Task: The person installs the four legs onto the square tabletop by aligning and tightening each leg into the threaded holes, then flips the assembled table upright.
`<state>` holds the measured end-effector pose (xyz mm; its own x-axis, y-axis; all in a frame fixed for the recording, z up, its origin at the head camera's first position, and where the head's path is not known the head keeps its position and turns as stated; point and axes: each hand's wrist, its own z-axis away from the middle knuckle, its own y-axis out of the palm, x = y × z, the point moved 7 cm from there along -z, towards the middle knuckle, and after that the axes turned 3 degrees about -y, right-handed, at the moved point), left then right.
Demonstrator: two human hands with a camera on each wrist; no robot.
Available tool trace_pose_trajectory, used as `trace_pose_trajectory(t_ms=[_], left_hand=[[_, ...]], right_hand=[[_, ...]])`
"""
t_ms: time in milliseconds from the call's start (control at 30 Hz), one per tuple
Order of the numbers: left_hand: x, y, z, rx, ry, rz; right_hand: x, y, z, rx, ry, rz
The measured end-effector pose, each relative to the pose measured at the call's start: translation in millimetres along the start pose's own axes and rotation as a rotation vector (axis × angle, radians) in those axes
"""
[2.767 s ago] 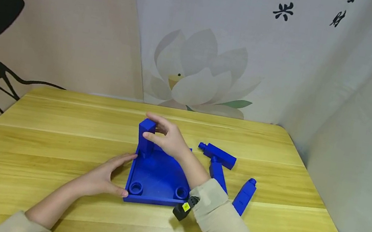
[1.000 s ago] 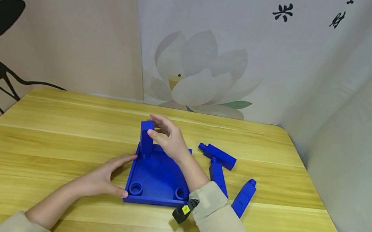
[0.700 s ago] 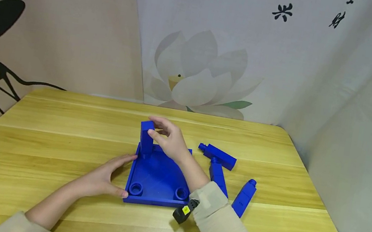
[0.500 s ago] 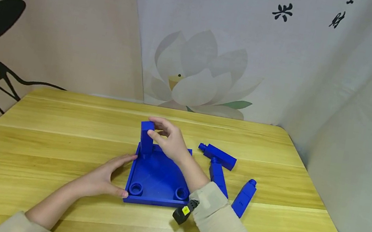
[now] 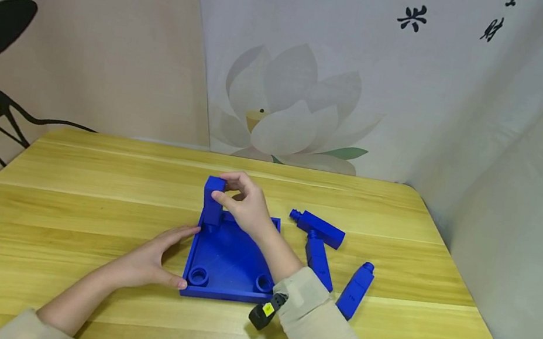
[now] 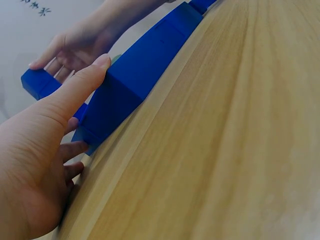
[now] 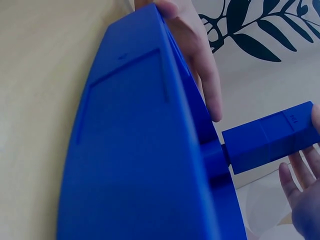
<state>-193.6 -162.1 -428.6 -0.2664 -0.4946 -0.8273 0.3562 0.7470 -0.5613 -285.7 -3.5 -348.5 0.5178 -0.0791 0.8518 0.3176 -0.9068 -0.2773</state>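
Note:
A blue tabletop (image 5: 236, 256), a square panel with a raised rim, lies sockets-up on the wooden table. My left hand (image 5: 145, 262) holds its left side, thumb at the near left corner and fingers along the rim. In the far left corner stands a square blue leg (image 5: 213, 202), its lower end at the socket. My right hand (image 5: 246, 207) pinches the upper part of this leg between thumb and fingers. In the right wrist view a narrow neck shows between the leg (image 7: 270, 137) and its socket (image 7: 214, 160). Two near sockets are bare; my right forearm hides part of the right side.
Three loose blue legs with threaded ends lie to the right: one crosswise (image 5: 320, 229), one against it (image 5: 319, 260) and one farther right (image 5: 355, 289). A black wrist camera (image 5: 264, 313) hangs by the panel's near right corner. A printed curtain (image 5: 298, 67) stands behind.
The upright leg has turned about its length, showing different faces now. My right hand and forearm have shifted slightly, the thumb a little left and down. My left hand and the tabletop have stayed put.

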Motion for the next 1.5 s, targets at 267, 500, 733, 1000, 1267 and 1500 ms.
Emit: trace_pose_trajectory(t_ms=[267, 500, 733, 1000, 1267, 1500], left_hand=[[-0.5, -0.7, 0.1, 0.0, 0.011, 0.0], [-0.1, -0.6, -0.2, 0.004, -0.003, -0.001], [1.3, 0.0, -0.4, 0.002, -0.003, -0.003], [0.8, 0.0, -0.2, 0.0, -0.001, 0.003], [1.6, 0.1, -0.4, 0.004, -0.014, 0.001], [1.0, -0.4, 0.3, 0.002, -0.006, 0.0]], right_hand=[[-1, 1, 0.1, -0.022, 0.012, 0.03], [-2, 1, 0.6, -0.014, 0.031, 0.01], [32, 1, 2.8, 0.114, 0.001, -0.001], [20, 5, -4.8, 0.208, -0.032, -0.036], [4, 8, -6.7, 0.224, -0.048, -0.029], [2, 8, -5.5, 0.197, -0.005, -0.01]])
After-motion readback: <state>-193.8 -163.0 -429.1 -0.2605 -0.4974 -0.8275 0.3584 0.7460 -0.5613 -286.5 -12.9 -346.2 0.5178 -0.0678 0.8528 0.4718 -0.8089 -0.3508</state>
